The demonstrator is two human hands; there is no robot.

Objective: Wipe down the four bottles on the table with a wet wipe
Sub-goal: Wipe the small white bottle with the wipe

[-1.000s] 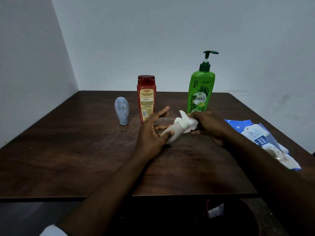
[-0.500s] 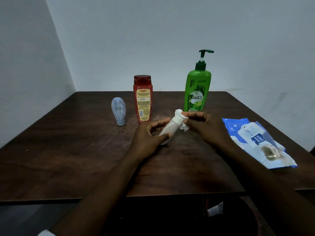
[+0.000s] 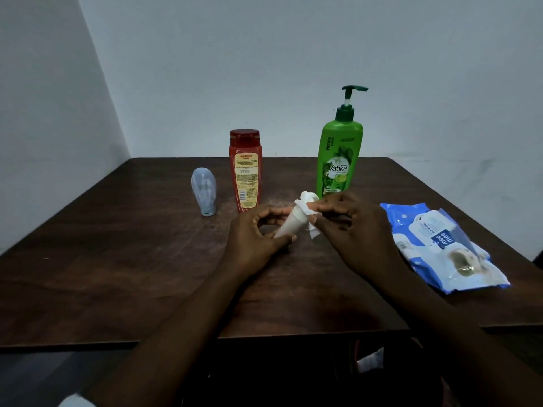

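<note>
left hand [image 3: 252, 239] curled round tilted white bottle [image 3: 289, 224]; right hand [image 3: 355, 230] pinches wet wipe [image 3: 307, 205] against it | far: blue bottle [image 3: 204, 190]; red bottle [image 3: 246, 171]; green pump bottle [image 3: 338, 163] | right: wipes pack [image 3: 440, 245]

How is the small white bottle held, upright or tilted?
Tilted: the small white bottle leans rightward, base in the left hand, top under the white wet wipe.

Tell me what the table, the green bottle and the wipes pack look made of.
Table: dark wood or a wood-look laminate, with a low sheen; grain streaks and scuffs show.
Green bottle: probably opaque plastic, glossy; smooth moulded body with a soft highlight and a printed label.
Wipes pack: thin plastic film, shiny; it lies crumpled, with creases catching light.
</note>
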